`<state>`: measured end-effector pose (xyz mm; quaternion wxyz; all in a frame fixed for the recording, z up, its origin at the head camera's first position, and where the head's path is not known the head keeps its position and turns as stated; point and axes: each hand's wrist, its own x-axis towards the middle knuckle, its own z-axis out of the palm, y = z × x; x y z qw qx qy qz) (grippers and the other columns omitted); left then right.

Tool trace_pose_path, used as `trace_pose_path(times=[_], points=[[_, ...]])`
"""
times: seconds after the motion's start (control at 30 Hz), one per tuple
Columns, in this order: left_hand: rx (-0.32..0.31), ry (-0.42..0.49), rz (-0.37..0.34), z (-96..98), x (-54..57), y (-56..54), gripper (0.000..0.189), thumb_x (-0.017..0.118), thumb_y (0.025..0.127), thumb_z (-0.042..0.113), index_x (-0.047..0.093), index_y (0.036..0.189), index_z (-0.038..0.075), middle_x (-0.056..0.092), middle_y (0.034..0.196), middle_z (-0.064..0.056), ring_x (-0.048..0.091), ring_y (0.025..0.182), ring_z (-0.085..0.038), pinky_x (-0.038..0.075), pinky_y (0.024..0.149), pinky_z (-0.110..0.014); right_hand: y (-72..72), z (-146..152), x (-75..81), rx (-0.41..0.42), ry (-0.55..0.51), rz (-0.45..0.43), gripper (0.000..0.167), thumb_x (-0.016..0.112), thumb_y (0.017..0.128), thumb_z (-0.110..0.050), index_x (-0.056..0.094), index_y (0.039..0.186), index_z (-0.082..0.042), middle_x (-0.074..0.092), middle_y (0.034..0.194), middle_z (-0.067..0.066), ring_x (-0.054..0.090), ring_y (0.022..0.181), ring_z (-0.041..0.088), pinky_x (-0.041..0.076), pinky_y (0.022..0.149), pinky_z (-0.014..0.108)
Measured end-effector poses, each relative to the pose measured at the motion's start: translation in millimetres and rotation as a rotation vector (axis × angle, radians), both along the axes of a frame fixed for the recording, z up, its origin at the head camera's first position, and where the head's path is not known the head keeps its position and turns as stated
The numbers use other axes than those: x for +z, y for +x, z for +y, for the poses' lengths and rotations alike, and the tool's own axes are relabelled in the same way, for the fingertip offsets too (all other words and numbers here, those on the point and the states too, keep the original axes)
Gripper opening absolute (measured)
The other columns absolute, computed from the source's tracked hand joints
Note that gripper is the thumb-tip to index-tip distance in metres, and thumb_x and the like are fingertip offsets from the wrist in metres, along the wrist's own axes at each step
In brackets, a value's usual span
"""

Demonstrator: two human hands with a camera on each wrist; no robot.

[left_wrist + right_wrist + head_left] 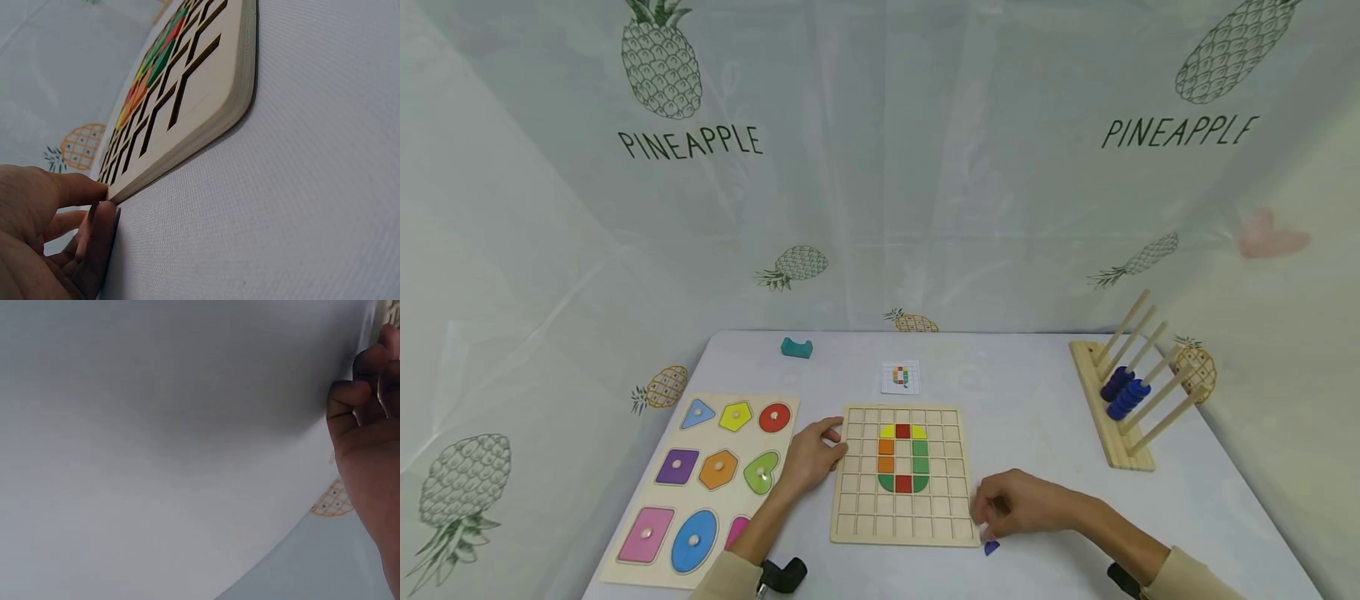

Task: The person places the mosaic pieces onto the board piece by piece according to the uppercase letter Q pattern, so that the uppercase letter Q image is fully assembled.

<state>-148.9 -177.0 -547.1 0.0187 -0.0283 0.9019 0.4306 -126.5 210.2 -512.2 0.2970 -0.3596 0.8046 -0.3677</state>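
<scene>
A square wooden grid board (857,517) lies mid-table, with red, yellow, orange and green tiles (920,447) set in a ring. At its left edge, my left hand (811,457) holds the board's side between thumb and fingers; the left wrist view shows the fingertips at the rim. My right hand (1018,502) is beside the board's front right corner, fingers curled, pinching a small purple piece (992,547) that shows below the fingertips. In the right wrist view, the curled fingers (350,394) hide the piece. A small card (900,377) picturing a similar coloured figure lies behind the board.
A wooden shape puzzle (651,467) with knobbed pieces lies at left, under my left forearm. A teal curved block (797,348) sits at the back. To the right stands a wooden peg rack (1105,421) with blue rings (1127,400) on its pegs.
</scene>
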Motion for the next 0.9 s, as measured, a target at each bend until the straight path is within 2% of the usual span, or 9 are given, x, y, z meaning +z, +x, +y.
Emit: trace_pose_path(times=[0.07, 0.27, 0.47, 0.63, 0.9], points=[[0.001, 0.001, -0.002, 0.0, -0.1, -0.2, 0.048, 0.074, 0.086, 0.013, 0.064, 0.132, 0.006, 0.063, 0.089, 0.0, 0.059, 0.052, -0.007, 0.045, 0.051, -0.025, 2.5, 5, -2.1, 0.037, -0.001, 0.017, 0.015, 0.082, 0.083, -0.029, 0.072, 0.094, -0.025, 0.062, 0.082, -0.013, 0.054, 0.076, 0.0, 0.046, 0.065, 0.019], [0.002, -0.005, -0.004, 0.6, 0.0, -0.4, 0.048, 0.074, 0.085, 0.013, 0.064, 0.132, 0.006, 0.063, 0.089, 0.001, 0.058, 0.052, -0.007, 0.043, 0.051, -0.025, 8.0, 12, -5.2, 0.101, 0.049, 0.162, 0.019, 0.081, 0.081, -0.038, 0.077, 0.099, -0.034, 0.06, 0.086, -0.017, 0.051, 0.08, -0.003, 0.043, 0.068, 0.017], [0.003, -0.01, -0.003, 1.1, 0.0, -0.1, 0.048, 0.074, 0.086, 0.014, 0.063, 0.133, 0.007, 0.064, 0.089, 0.0, 0.059, 0.052, -0.008, 0.045, 0.051, -0.025, 12.8, 10, -8.5, 0.097, 0.087, 0.275, 0.017, 0.081, 0.082, -0.039, 0.077, 0.099, -0.04, 0.057, 0.088, -0.021, 0.05, 0.082, -0.005, 0.044, 0.071, 0.016], [0.003, -0.018, -0.002, 1.2, 0.3, 0.0, 0.048, 0.074, 0.087, 0.014, 0.063, 0.133, 0.007, 0.064, 0.09, -0.001, 0.059, 0.053, -0.008, 0.045, 0.052, -0.026, 14.0, 10, -11.9, 0.073, 0.114, 0.264, 0.016, 0.081, 0.083, -0.036, 0.076, 0.097, -0.042, 0.056, 0.088, -0.023, 0.051, 0.082, -0.006, 0.046, 0.071, 0.017], [-0.001, -0.001, -0.008, 1.0, 1.7, 0.5, 0.049, 0.074, 0.086, 0.013, 0.063, 0.133, 0.006, 0.064, 0.09, -0.001, 0.059, 0.053, -0.008, 0.046, 0.051, -0.027, 12.4, 7, -10.5, 0.048, 0.11, 0.237, 0.019, 0.082, 0.083, -0.023, 0.068, 0.088, -0.036, 0.055, 0.086, -0.019, 0.051, 0.081, -0.003, 0.042, 0.069, 0.019]])
